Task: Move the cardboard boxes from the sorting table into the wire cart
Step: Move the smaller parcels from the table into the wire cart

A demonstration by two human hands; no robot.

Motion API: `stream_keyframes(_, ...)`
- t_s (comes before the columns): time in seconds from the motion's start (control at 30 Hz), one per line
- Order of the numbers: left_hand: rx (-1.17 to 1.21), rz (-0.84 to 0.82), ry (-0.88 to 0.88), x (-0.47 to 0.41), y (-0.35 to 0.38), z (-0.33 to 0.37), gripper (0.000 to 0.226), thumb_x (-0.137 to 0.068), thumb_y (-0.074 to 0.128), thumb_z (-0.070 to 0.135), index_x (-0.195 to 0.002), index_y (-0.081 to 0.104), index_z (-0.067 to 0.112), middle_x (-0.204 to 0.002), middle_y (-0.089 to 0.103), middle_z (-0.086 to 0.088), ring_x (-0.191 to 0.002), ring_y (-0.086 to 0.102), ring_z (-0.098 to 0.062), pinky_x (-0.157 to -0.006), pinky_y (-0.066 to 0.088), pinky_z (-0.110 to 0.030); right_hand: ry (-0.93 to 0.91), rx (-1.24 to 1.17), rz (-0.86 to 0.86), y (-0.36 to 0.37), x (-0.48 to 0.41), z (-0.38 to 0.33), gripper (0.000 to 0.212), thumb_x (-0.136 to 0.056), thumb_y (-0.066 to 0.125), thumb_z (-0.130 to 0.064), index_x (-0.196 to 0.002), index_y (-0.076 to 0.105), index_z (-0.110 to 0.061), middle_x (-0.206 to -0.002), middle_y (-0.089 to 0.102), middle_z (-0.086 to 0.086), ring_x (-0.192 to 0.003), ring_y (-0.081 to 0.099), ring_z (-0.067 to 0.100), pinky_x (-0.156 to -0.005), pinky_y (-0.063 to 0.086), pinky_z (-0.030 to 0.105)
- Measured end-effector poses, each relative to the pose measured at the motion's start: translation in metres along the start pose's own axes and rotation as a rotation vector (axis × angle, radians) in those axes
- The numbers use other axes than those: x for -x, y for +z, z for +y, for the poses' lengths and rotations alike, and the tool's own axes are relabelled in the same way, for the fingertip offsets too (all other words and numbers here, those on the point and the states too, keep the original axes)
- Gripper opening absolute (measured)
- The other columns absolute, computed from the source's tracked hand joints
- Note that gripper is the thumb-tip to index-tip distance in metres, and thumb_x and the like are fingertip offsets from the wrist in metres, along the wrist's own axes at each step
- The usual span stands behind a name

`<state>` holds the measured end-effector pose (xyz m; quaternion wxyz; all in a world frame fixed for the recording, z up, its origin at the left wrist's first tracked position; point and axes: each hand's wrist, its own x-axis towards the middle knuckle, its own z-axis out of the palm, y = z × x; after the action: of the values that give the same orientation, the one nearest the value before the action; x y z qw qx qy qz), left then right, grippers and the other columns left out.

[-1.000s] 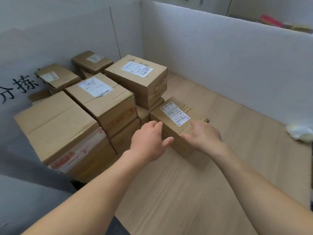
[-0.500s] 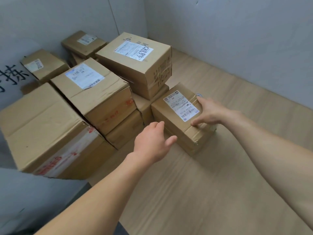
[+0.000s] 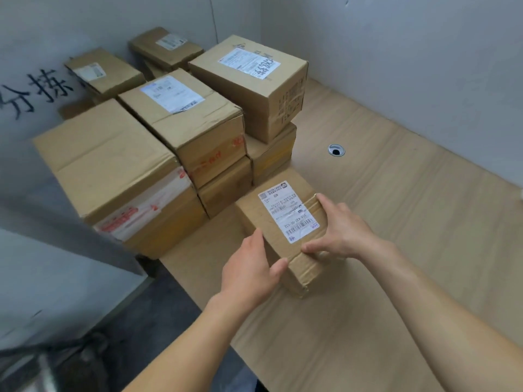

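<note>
**Both hands grasp one small box**

The left hand and right hand clasp the small box between them, thumbs at its near end, on or just over the counter. Stacked boxes stand beyond the left hand.

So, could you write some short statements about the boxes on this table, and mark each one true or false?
1. The left grip and the right grip both hold the small box. True.
2. The small box rests on top of another box. False: no box is under it; only the table is below it.
3. A round metal hole is in the table, to the right of the stacked boxes. True.
4. The big box at the near left has a white label on its top. False: its top is plain; red and white tape is on its side.
</note>
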<state>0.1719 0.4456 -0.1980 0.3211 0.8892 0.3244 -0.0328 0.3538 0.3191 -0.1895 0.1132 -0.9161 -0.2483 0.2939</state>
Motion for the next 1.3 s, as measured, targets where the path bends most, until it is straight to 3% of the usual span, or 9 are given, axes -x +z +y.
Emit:
stream_keyframes(0.13, 0.103, 0.030, -0.084, 0.043, -0.008, -0.042, 0.070, -0.079, 0.074, 0.053, -0.136, 0.038, 0.034, -0.132, 0.058, 0.009, -0.116, 0.059, -0.018, -0.086, 0.049, -0.036, -0.021, -0.036, -0.009, 0.042, 0.048, -0.026, 0.147, -0.032, 0.079, -0.077, -0.154, 0.003, -0.044, -0.140, 0.044, 0.000, -0.130, 0.050, 0.026, -0.102, 0.045, 0.042)
stream_keyframes(0.23, 0.170, 0.003, -0.173, 0.075, -0.014, -0.078, 0.063, -0.076, 0.077, 0.051, -0.126, 0.045, 0.029, -0.130, 0.059, 0.006, -0.117, 0.059, -0.021, -0.093, 0.050, -0.040, -0.015, -0.080, -0.016, 0.075, 0.085, -0.048, 0.151, -0.031, 0.078, -0.077, -0.157, 0.004, -0.036, -0.145, 0.045, -0.001, -0.133, 0.048, 0.023, -0.105, 0.045, 0.044)
stream_keyframes(0.3, 0.241, -0.007, -0.210, 0.097, -0.019, -0.101, 0.060, -0.077, 0.077, 0.047, -0.125, 0.048, 0.026, -0.128, 0.061, 0.005, -0.117, 0.058, -0.021, -0.096, 0.049, -0.038, -0.032, -0.137, 0.001, 0.096, 0.106, -0.066, 0.135, -0.032, 0.078, -0.074, -0.150, 0.028, -0.030, -0.138, 0.054, -0.005, -0.126, 0.054, 0.019, -0.102, 0.048, 0.044)
stream_keyframes(0.37, 0.335, 0.020, -0.239, 0.119, -0.026, -0.121, 0.061, -0.077, 0.078, 0.043, -0.128, 0.050, 0.024, -0.126, 0.061, 0.006, -0.116, 0.058, -0.019, -0.096, 0.049, -0.037, -0.045, -0.210, 0.029, 0.119, 0.125, -0.087, 0.107, -0.034, 0.076, -0.069, -0.129, 0.046, -0.032, -0.121, 0.064, -0.011, -0.114, 0.062, 0.015, -0.097, 0.050, 0.042)
stream_keyframes(0.6, 0.397, 0.193, -0.392, 0.214, -0.078, -0.210, 0.057, -0.075, 0.074, 0.040, -0.123, 0.050, 0.024, -0.117, 0.058, 0.007, -0.107, 0.058, -0.016, -0.090, 0.052, -0.039, -0.153, -0.344, -0.012, 0.204, 0.184, -0.176, 0.073, -0.048, 0.070, -0.063, -0.116, 0.053, -0.039, -0.099, 0.066, -0.023, -0.095, 0.064, 0.004, -0.086, 0.054, 0.035)
stream_keyframes(0.77, 0.395, 0.432, -0.494, 0.273, -0.128, -0.264, 0.050, -0.072, 0.076, 0.038, -0.113, 0.049, 0.028, -0.113, 0.056, 0.008, -0.106, 0.058, -0.018, -0.083, 0.047, -0.032, -0.358, -0.313, -0.025, 0.231, 0.206, -0.257, 0.038, -0.070, 0.076, -0.047, -0.103, 0.056, -0.044, -0.089, 0.062, -0.030, -0.087, 0.059, -0.006, -0.067, 0.043, 0.020)
stream_keyframes(1.0, 0.461, 0.697, -0.652, 0.327, -0.172, -0.305, 0.063, -0.071, 0.079, 0.047, -0.123, 0.051, 0.025, -0.117, 0.054, 0.004, -0.108, 0.057, -0.017, -0.091, 0.050, -0.037, -0.647, -0.218, -0.123, 0.245, 0.227, -0.354, 0.051, -0.080, 0.080, -0.042, -0.117, 0.046, -0.044, -0.095, 0.056, -0.028, -0.084, 0.054, -0.008, -0.067, 0.039, 0.012)
stream_keyframes(1.17, 0.437, 0.859, -0.757, 0.347, -0.190, -0.316, 0.051, -0.072, 0.079, 0.042, -0.114, 0.051, 0.033, -0.109, 0.056, 0.009, -0.099, 0.057, -0.013, -0.080, 0.051, -0.034, -0.787, -0.144, -0.210, 0.252, 0.230, -0.404, 0.060, -0.075, 0.080, -0.043, -0.127, 0.052, -0.033, -0.099, 0.059, -0.023, -0.094, 0.062, 0.005, -0.085, 0.051, 0.029)
stream_keyframes(1.3, 0.445, 0.944, -0.901, 0.357, -0.191, -0.317, 0.057, -0.077, 0.078, 0.045, -0.122, 0.049, 0.029, -0.114, 0.052, 0.006, -0.102, 0.054, -0.012, -0.084, 0.050, -0.035, -0.920, -0.086, -0.273, 0.255, 0.231, -0.435, 0.057, -0.074, 0.079, -0.042, -0.124, 0.054, -0.034, -0.092, 0.059, -0.026, -0.089, 0.061, 0.003, -0.078, 0.046, 0.027)
